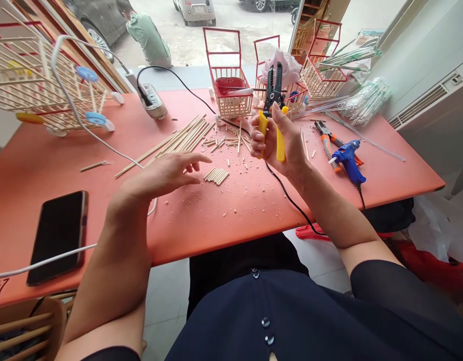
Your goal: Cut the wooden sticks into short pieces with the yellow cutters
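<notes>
Cutting seems in hand: right hand holding pliers, left hand, loose and apparently empty beside the short sticks, needing a long stick.

A: Right side?
B: Right-hand grip wrapped round yellow-handled pliers, right of frame centre. Jaws up, handles spread.
A: Left?
B: Left-hand grip centre-left, fingers half curled, just beside a row of short sticks at mid-frame on the tabletop.
A: Rest?
B: Long sticks above left-hand grip in frame. Blue glue gun right, orange-handled pliers beside it. Phone lower left. Red-edged basket top centre.
</notes>
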Demonstrator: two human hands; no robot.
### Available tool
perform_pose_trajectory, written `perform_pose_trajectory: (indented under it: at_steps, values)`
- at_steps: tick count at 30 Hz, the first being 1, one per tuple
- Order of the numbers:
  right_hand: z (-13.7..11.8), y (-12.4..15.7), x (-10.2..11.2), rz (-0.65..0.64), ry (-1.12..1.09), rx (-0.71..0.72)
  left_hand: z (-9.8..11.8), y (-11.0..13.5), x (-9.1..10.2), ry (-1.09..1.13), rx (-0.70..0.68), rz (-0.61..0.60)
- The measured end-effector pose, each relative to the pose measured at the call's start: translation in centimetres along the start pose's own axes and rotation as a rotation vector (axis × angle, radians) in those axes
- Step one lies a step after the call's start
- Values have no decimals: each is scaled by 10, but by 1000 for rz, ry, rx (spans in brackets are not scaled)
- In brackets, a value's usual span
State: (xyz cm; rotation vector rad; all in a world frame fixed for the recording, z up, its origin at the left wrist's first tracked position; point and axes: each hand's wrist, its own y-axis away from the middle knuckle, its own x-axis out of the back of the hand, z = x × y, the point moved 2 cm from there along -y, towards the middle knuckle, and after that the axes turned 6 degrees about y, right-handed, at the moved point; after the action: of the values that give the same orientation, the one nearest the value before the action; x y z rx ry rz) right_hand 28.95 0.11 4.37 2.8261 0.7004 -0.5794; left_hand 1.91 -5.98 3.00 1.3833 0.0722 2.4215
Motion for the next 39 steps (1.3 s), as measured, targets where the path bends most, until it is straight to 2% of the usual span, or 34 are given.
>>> perform_pose_trajectory:
  at_steps: [5,12,16,21,27,32,39]
  values:
    - [2,2,-4,-18,68,-6,-1,-7,-7,21,-30,-55]
    - [3,2,-5,-40,71,-30,-9,-14,-11,24,-89,-14]
    - [4,3,-5,-38,68,-44,-7,-15,-11,31,-68,-22]
    - [6,3,-5,-128,46,-53,-4,-14,-12,30,-44,-13]
    - [6,2,-4,-79,80,-89,-2,-8,-6,59,-4,-8]
    - [9,2,-2,-120,62,-67,-2,-3,1,17,32,43]
    - [9,2,-2,-136,89,-84,-4,-6,-1,-51,58,39]
